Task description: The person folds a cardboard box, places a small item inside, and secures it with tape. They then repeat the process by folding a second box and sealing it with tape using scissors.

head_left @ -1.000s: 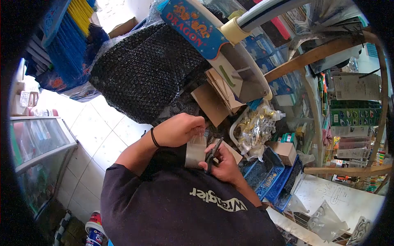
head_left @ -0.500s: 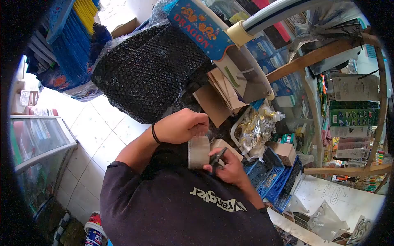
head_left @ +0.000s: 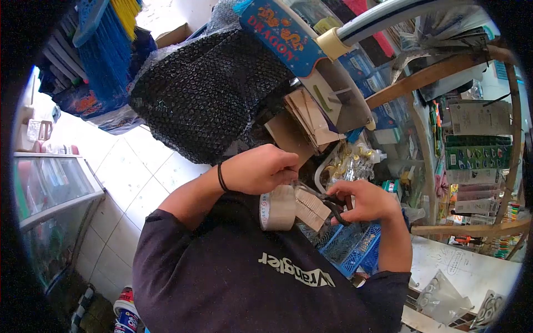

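1. Since the earlier frame: right hand [head_left: 363,201], gripping black-handled metal scissors [head_left: 335,208], has swung outward; blades point toward left hand [head_left: 261,169].
2. Left pinches the loose end, apparently; round beige tape roll [head_left: 277,211] just below.
3. I'd keep tape taut, blades square.

White floor tiles [head_left: 130,175] spread left of the blue basket [head_left: 337,241], a glass case [head_left: 55,194] standing on them; to the basket's right, a white tabletop [head_left: 491,266] seems to bear a clear plastic bag [head_left: 443,297].
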Action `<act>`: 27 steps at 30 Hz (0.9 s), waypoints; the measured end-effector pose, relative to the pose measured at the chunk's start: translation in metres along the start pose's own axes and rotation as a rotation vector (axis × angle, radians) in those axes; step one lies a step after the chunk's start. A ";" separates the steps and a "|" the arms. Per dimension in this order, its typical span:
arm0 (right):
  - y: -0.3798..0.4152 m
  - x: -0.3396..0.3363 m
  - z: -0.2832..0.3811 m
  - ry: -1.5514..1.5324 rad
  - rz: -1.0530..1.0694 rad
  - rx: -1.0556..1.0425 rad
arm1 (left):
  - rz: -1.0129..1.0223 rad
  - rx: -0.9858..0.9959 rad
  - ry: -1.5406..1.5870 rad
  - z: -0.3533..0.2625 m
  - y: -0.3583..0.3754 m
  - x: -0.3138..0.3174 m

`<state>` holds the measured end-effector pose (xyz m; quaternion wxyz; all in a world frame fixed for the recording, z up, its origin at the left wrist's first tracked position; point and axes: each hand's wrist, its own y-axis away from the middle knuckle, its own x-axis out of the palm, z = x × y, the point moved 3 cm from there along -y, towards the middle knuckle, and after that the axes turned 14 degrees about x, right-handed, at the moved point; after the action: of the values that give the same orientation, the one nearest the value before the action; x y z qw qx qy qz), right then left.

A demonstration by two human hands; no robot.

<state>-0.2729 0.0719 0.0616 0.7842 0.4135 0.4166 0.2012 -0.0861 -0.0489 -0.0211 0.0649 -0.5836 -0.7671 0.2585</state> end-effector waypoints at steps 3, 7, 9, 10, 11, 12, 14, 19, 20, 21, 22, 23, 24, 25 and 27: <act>-0.001 -0.005 0.009 0.028 0.065 0.013 | 0.005 0.004 -0.034 -0.002 -0.002 0.003; -0.002 -0.010 0.019 0.013 0.045 -0.022 | 0.024 -0.011 -0.039 -0.006 -0.002 0.002; -0.004 -0.011 0.019 -0.002 0.032 -0.037 | 0.019 0.011 -0.029 -0.005 -0.003 0.004; -0.006 -0.011 0.019 0.007 0.035 -0.048 | 0.016 0.022 -0.025 -0.004 -0.003 0.004; -0.007 -0.012 0.018 0.016 0.037 -0.060 | 0.014 0.024 -0.027 -0.004 -0.003 0.004; -0.008 -0.012 0.018 0.024 0.040 -0.071 | 0.012 0.027 -0.029 -0.003 -0.003 0.005; -0.009 -0.012 0.020 0.009 0.046 -0.060 | 0.010 0.029 -0.024 -0.002 -0.002 0.005; -0.009 -0.013 0.021 -0.009 0.065 -0.067 | 0.021 0.025 -0.019 -0.003 -0.003 0.003; -0.010 -0.012 0.019 -0.022 0.069 -0.072 | 0.025 0.021 -0.020 -0.003 -0.003 0.003; -0.010 -0.012 0.019 -0.035 0.073 -0.075 | 0.029 0.017 -0.019 -0.003 -0.003 0.003; -0.009 -0.012 0.019 -0.039 0.068 -0.072 | 0.033 0.013 -0.019 -0.002 -0.004 0.003; -0.009 -0.011 0.019 -0.042 0.065 -0.070 | 0.033 0.014 -0.021 -0.002 -0.004 0.003; -0.008 -0.011 0.019 -0.046 0.062 -0.068 | 0.033 0.015 -0.022 -0.002 -0.003 0.004; -0.008 -0.011 0.020 -0.050 0.069 -0.061 | 0.031 0.015 -0.024 -0.002 -0.003 0.004; -0.008 -0.012 0.020 -0.058 0.083 -0.048 | 0.023 0.026 -0.030 -0.003 -0.003 0.004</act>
<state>-0.2633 0.0494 0.0668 0.7967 0.4172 0.3710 0.2313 -0.0885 -0.0448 -0.0184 0.0580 -0.5874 -0.7579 0.2779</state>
